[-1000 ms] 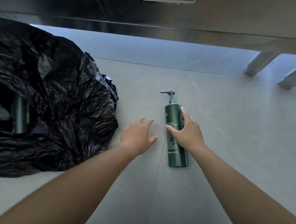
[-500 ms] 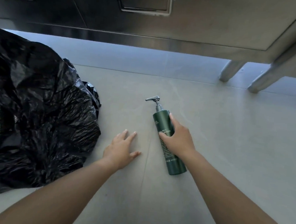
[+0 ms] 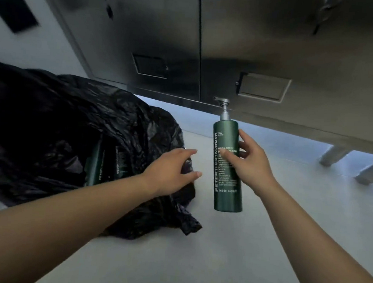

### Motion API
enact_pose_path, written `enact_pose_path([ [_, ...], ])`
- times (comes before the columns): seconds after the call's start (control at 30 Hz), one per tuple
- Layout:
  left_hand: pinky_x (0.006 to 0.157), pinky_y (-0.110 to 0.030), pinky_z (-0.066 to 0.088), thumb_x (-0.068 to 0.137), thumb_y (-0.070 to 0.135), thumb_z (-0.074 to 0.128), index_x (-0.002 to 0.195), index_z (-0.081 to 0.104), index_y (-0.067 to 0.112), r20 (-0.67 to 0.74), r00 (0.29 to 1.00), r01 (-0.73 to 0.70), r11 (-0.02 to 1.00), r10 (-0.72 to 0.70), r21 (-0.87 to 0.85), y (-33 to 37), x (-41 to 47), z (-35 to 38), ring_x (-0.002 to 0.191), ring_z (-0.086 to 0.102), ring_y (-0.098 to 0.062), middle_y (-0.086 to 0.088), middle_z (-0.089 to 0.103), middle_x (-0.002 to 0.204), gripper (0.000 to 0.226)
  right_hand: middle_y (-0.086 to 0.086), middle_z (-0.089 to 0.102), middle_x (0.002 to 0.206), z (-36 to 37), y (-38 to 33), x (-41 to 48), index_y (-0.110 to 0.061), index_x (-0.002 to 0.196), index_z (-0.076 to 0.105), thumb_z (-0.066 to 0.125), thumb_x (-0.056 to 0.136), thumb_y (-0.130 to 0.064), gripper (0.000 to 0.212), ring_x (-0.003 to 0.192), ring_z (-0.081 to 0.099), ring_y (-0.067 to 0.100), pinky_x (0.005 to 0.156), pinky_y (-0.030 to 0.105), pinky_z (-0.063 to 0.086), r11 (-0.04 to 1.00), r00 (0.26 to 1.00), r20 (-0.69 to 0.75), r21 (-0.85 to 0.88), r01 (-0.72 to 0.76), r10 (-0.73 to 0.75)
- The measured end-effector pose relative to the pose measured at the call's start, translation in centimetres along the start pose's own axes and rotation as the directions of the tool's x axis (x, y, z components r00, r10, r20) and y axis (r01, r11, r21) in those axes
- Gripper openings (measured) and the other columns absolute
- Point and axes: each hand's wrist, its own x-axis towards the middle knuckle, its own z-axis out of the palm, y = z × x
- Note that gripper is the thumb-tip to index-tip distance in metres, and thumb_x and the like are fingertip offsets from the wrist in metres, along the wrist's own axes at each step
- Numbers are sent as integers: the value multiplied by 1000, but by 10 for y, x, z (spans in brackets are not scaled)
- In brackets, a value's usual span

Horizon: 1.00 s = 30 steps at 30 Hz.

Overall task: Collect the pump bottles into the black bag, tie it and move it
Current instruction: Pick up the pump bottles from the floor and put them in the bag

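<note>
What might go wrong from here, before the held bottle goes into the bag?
The right hand grips the pump bottle with fingertips at mid-body; it may slip. The black bag lies slumped and the open left hand has no grip on its edge, so the bottle may snag on folds.

A pale grey smooth floor [image 3: 216, 265] lies before a dark brushed-metal cabinet [image 3: 276, 41] with two doors, each bearing a small rectangular framed panel [image 3: 263, 87]. It stands on slanted metal legs [image 3: 332, 155], with bluish light on the floor beneath. At left, a light grey wall [image 3: 46, 43] carries a black rectangular plate [image 3: 14, 11].
</note>
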Motion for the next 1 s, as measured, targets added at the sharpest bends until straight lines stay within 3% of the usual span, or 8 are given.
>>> enact_pose_path([
  [0.27, 109, -35, 35, 90, 57, 45, 147, 26, 29, -137, 968, 217, 975, -209, 43, -104, -58, -50, 138, 32, -19, 1, 32, 152, 66, -26, 52, 102, 86, -50, -14, -46, 137, 36, 72, 78, -31, 71, 82, 56, -14, 58, 7, 42, 982, 975, 187, -127, 143, -118],
  [0.37, 101, -37, 44, 90, 60, 42, 146, 28, 30, -173, 945, 301, 947, -279, 115, -151, -84, -51, 133, 38, -19, 2, 37, 149, 65, -38, 45, 99, 130, -61, -21, -44, 140, 33, 72, 78, -34, 74, 80, 46, -33, 58, -5, 37, 971, 950, 271, -137, 194, -152],
  [0.43, 101, -40, 44, 89, 61, 40, 146, 27, 32, -179, 938, 331, 921, -298, 203, -181, -98, -53, 131, 41, -20, 3, 39, 147, 65, -41, 45, 97, 159, -68, -25, -44, 141, 31, 73, 78, -36, 77, 79, 48, -33, 57, -5, 37, 968, 931, 328, -132, 213, -160],
  [0.6, 106, -46, 38, 90, 61, 39, 145, 28, 31, -220, 904, 407, 894, -366, 185, -243, -101, -52, 132, 39, -22, 2, 41, 145, 64, -60, 44, 87, 221, -77, -23, -46, 141, 28, 71, 81, -33, 75, 77, 54, -27, 56, 1, 44, 959, 899, 412, -161, 233, -149],
  [0.7, 112, -51, 26, 91, 59, 37, 146, 25, 31, -174, 892, 447, 871, -417, 205, -278, -93, -47, 137, 31, -21, 1, 37, 148, 63, -50, 45, 100, 256, -84, -17, -48, 140, 27, 71, 81, -34, 75, 93, 51, -24, 83, 19, 52, 957, 909, 394, -183, 226, -139],
  [0.8, 113, -51, 20, 92, 56, 37, 146, 25, 32, -146, 885, 462, 871, -442, 166, -306, -90, -41, 138, 29, -21, 1, 37, 148, 60, -22, 47, 132, 289, -90, -15, -42, 143, 25, 70, 81, -33, 77, 119, 46, -5, 100, 38, 47, 956, 913, 397, -216, 199, -100],
  [0.87, 113, -50, 21, 92, 55, 38, 144, 28, 31, -144, 889, 455, 879, -436, 145, -320, -90, -41, 136, 31, -21, 1, 40, 146, 58, -12, 46, 140, 309, -89, -14, -38, 145, 24, 70, 82, -32, 77, 126, 44, 3, 104, 36, 44, 949, 909, 406, -239, 204, -93],
  [1.0, 112, -48, 25, 92, 55, 37, 144, 30, 31, -103, 919, 393, 896, -380, 209, -343, -102, -41, 134, 36, -21, 1, 44, 142, 57, -10, 41, 145, 345, -79, -10, -34, 147, 20, 67, 85, -30, 78, 128, 39, 1, 106, 25, 38, 928, 883, 454, -267, 261, -117],
])
